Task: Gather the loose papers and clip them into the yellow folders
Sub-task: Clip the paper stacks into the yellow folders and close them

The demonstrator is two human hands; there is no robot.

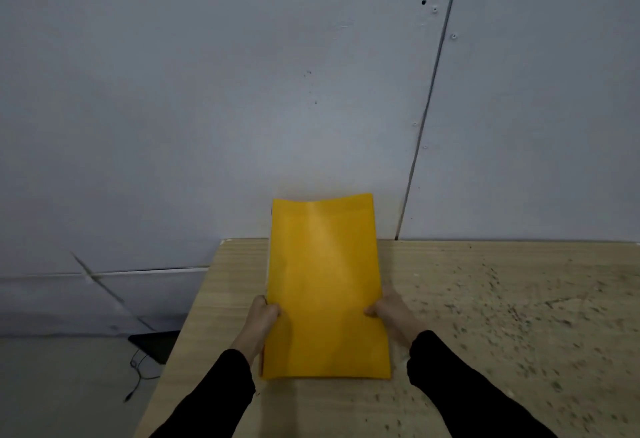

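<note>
Left grip [265,313] and right grip [384,309] both clenched on long side edges of yellow folder [325,285], thumbs on cover. Folder held closed above desk [485,299], long axis pointing away toward wall [242,91]. Both grips level, equally near. Loose papers not visible.

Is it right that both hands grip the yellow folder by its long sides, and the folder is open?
Not quite. The head view shows the yellow folder closed, not open. The rest holds: the left hand and the right hand grip it by its long sides.
</note>
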